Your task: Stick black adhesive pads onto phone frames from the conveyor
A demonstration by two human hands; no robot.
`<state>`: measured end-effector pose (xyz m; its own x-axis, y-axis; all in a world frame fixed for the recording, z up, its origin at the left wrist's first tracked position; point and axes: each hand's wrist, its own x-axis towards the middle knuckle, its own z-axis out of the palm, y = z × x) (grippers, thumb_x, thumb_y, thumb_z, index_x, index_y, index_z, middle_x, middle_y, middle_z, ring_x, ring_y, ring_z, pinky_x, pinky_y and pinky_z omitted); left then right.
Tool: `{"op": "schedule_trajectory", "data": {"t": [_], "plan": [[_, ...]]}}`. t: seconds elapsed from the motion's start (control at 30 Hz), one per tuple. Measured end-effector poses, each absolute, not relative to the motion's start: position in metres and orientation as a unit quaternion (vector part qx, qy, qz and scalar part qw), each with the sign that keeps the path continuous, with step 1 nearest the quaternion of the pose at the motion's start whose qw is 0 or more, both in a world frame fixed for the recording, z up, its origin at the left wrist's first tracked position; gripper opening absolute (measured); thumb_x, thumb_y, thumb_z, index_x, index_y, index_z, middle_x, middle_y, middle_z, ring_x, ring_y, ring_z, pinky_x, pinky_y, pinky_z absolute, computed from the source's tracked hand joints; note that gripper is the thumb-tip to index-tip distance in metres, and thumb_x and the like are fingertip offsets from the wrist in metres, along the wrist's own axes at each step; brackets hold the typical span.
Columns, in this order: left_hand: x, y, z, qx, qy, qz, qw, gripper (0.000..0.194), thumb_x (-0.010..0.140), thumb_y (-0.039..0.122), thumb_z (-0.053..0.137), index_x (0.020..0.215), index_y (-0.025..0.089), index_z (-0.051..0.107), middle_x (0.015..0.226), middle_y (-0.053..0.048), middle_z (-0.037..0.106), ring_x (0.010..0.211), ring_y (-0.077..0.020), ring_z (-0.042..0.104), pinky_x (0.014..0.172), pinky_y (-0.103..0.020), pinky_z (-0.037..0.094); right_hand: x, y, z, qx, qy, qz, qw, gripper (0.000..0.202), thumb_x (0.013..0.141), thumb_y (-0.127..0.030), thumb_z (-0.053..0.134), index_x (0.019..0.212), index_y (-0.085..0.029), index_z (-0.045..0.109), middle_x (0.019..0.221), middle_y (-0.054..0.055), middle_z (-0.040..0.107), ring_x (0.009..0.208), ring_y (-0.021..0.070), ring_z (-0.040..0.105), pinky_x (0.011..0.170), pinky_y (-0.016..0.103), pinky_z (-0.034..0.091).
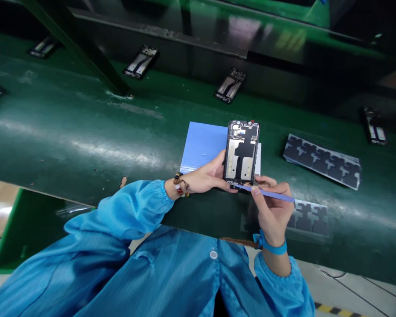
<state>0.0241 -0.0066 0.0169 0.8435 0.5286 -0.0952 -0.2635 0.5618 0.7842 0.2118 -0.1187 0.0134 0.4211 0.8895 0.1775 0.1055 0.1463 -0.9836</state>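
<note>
My left hand (208,176) is closed around the lower left edge of an opened phone (240,152), whose inside with circuit board, black sheet and pale metal faces up. In my right hand (274,207) is a pair of purple tweezers (273,194), pinched between thumb and fingers. The tweezers' tip reaches the bottom end of the phone. Under the phone lies a blue sheet (203,143), partly covered by it. Just right of my right hand, a sheet of dark die-cut stickers (312,216) rests on the bench, partly hidden by that hand.
The green bench (86,141) carries a stack of sticker sheets (322,160) at right. Along its far side lie opened phones, among them one (231,85) straight ahead, one (141,62) farther left and one (375,126) at right. A green post (86,53) stands left; a green bin (29,233) is below.
</note>
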Motion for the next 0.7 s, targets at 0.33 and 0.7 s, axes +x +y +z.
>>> {"op": "schedule_trajectory", "data": {"t": [0.33,0.7], "plan": [[0.026,-0.009,0.019,0.405,0.184,0.233,0.865,0.119,0.08,0.006,0.075,0.169,0.05,0.01,0.159,-0.01,0.055,0.127,-0.0305,0.07,0.095,-0.039,0.065,0.209,-0.116,0.017,-0.544,-0.461,0.257,0.652,0.026,0.086,-0.022,0.082,0.089,-0.027,0.057,0.08,0.0,0.073,0.103,0.0256,0.076,0.099,0.054,0.061],[0.049,0.043,0.029,0.383,0.182,0.173,0.889,0.092,0.076,0.001,0.078,0.156,0.034,0.048,0.142,-0.011,0.068,0.119,-0.0272,0.073,0.105,-0.047,0.062,0.263,-0.109,0.021,-0.58,-0.276,0.071,0.763,0.03,0.078,-0.029,0.088,0.085,-0.03,0.059,0.08,-0.004,0.059,0.088,0.0249,0.074,0.098,0.052,0.063]]}}
